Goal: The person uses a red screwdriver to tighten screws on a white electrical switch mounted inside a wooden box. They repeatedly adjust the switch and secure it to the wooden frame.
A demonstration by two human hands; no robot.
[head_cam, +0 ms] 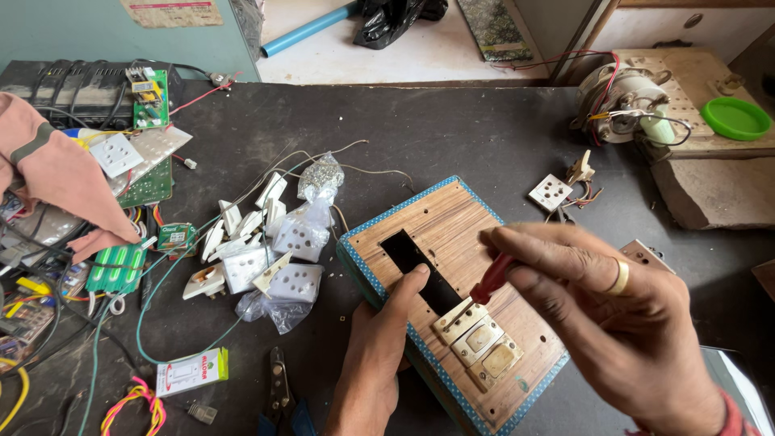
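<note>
The dark worktop (452,137) fills the view, littered on its left with white sockets (266,258), loose wires and green circuit boards (149,101), with a small motor (626,101) and a green lid (735,119) off at the far right. Near the middle, tilted toward the person, lies a wooden board (452,234) with a blue patterned edge and a long black slot cut through it. At the near end of that slot sit three beige switch backs (480,343) in a row, touching one another.

The left hand (375,363) grips the board's near left edge, thumb laid on the wood just beside the slot, fingers closed under the rim. The right hand (613,319), a ring on one finger, has its fingers pinched together around the red handle of a screwdriver (492,278), whose tip meets the farthest switch back.

For this step to go well, I judge the board should stay pressed flat so it cannot rock, the screwdriver should stand square to the screw head, and pressure should bear downward before turning, so the tip does not slip across the soft beige plastic or toward the thumb close by.
</note>
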